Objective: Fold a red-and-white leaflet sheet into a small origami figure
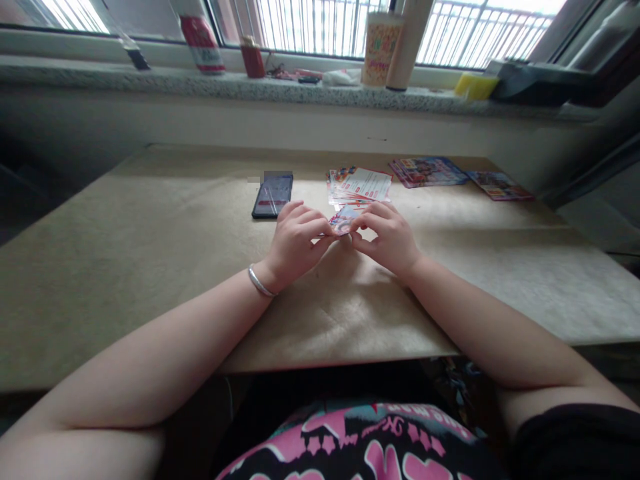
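While my left hand (300, 239) pinches one side of a small printed card (343, 219), thumb against fingers, my right hand (389, 239) pinches the other. Card is just above the table (150, 267), near its middle; can't tell if it's one layer or several. Just beyond: 1 fanned pile of cards (367, 183), overlapping, exact count unclear, print too small to read. Left of that, 1 phone (273, 195), flat, screen up. Right: 1 stack of glossy picture sheets (433, 171), layers uncountable, plus 1 separate glossy item (500, 185) touching or just beside it. Windowsill (170, 88) containers: 1 red-and-white can (201, 41), 1 small red bottle (253, 59), 1 patterned cup (381, 50) with colored lettering, 1 tall beige cylinder (406, 50). Labels unreadable, contents hidden.
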`<action>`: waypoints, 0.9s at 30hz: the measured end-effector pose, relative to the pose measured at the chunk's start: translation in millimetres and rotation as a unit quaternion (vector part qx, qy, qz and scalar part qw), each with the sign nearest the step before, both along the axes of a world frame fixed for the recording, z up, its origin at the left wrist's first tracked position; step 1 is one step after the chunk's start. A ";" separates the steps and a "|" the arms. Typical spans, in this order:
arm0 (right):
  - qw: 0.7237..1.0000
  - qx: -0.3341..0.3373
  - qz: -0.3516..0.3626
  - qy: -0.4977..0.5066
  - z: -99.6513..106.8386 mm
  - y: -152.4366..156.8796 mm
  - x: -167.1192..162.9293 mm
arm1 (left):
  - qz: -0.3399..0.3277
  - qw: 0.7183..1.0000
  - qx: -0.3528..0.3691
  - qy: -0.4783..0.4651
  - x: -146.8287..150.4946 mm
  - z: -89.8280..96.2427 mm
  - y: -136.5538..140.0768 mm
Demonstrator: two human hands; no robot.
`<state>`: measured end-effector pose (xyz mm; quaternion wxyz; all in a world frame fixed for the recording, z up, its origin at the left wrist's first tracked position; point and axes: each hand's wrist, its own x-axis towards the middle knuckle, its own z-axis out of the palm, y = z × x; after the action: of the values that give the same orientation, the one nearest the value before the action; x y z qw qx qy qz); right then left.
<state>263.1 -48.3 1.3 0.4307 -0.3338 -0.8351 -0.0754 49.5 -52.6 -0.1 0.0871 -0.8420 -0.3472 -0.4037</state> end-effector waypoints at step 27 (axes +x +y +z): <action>0.859 -0.418 0.036 0.294 -25.7 28.9 11.8 | -0.011 0.999 -0.041 0.025 -1.7 -4.4 -3.1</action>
<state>274.9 -19.5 -24.4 0.4790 -0.4591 -0.6338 0.3976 47.8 -55.7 -4.5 0.0566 -0.8584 -0.3519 -0.3690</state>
